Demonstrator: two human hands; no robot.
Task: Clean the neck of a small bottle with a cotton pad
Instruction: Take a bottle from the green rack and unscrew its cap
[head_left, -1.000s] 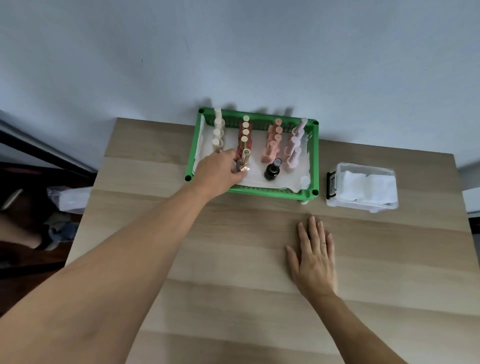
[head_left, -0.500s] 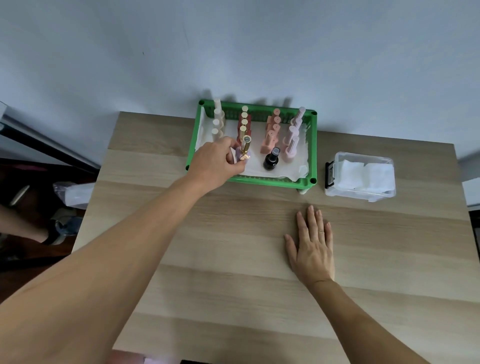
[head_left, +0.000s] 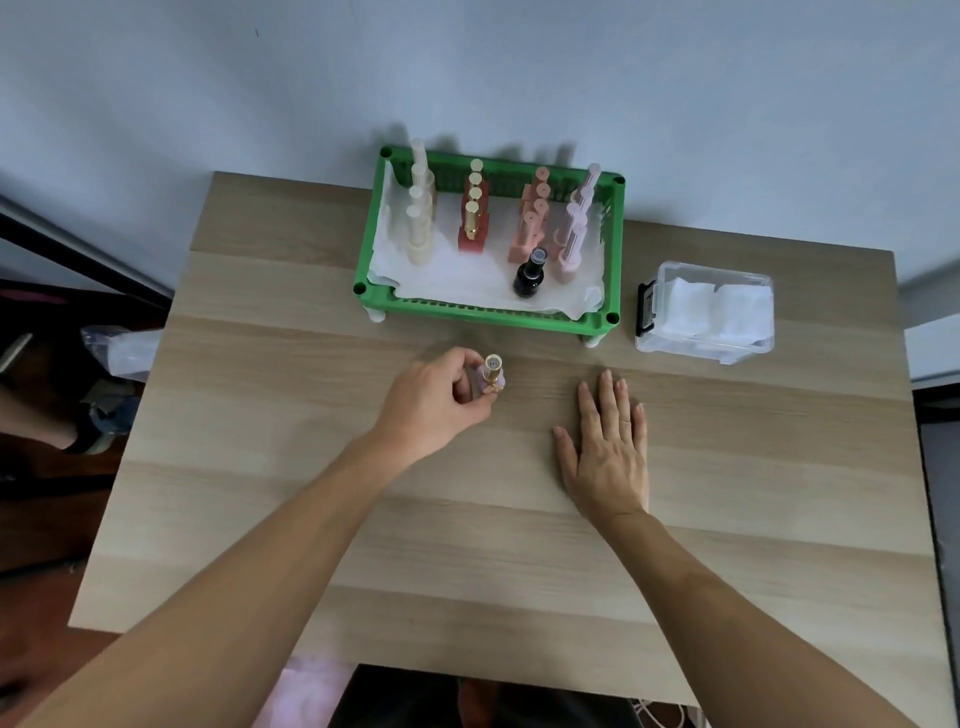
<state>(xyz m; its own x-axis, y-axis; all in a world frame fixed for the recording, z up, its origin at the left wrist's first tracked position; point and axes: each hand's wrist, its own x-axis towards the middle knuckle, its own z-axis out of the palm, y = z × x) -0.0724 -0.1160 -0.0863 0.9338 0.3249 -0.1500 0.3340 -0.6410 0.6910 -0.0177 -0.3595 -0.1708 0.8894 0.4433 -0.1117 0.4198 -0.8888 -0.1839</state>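
Pinching small bottle (head_left: 492, 375) mid-table, left hand (head_left: 439, 402), right hand (head_left: 608, 441) flat alongside

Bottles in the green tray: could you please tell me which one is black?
The black bottle is the short round one at the tray's front edge, between the pink row and the lilac row. All the others stand in pale, red, pink or lilac rows.

Small bottle (head_left: 491, 375) in left hand (head_left: 434, 402)

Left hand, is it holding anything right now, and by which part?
The left hand pinches a small gold-capped bottle low on its body, cap free. The right hand lies flat, holding nothing.
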